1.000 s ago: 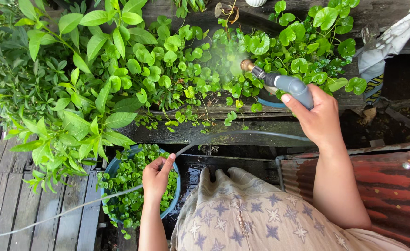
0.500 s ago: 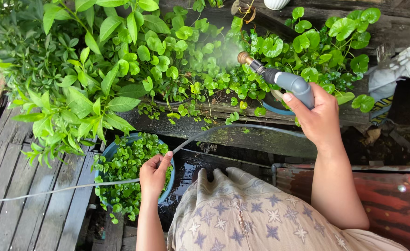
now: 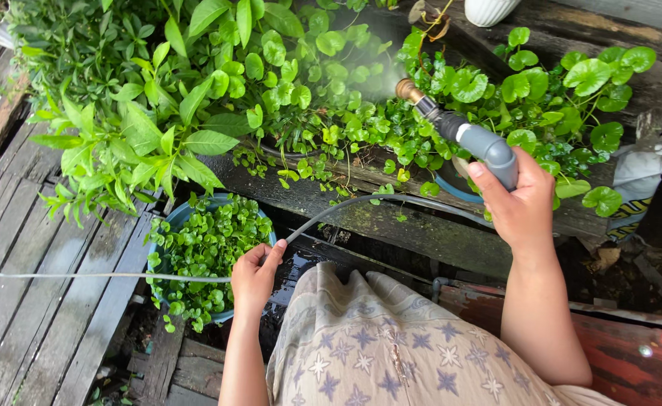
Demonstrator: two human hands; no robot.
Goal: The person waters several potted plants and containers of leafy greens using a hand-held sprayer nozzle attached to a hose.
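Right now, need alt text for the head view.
A person's right hand aims a grey spray nozzle with a brass tip, misting leafy potted plants on a wooden ledge. The left hand grips the thin hose over a blue pot of small-leaved greens.

A round blue plastic pot (image 3: 167, 230) packed with small round green leaves sits on weathered grey wooden decking (image 3: 23, 256). Above it runs a dark, mossy wooden ledge (image 3: 391, 224). A tall plant with long pointed green leaves (image 3: 143, 143) leans over the pot's upper left. A white ribbed ceramic pot (image 3: 487, 10) stands at the top edge. Rusty red corrugated metal (image 3: 631, 361) lies at the lower right.
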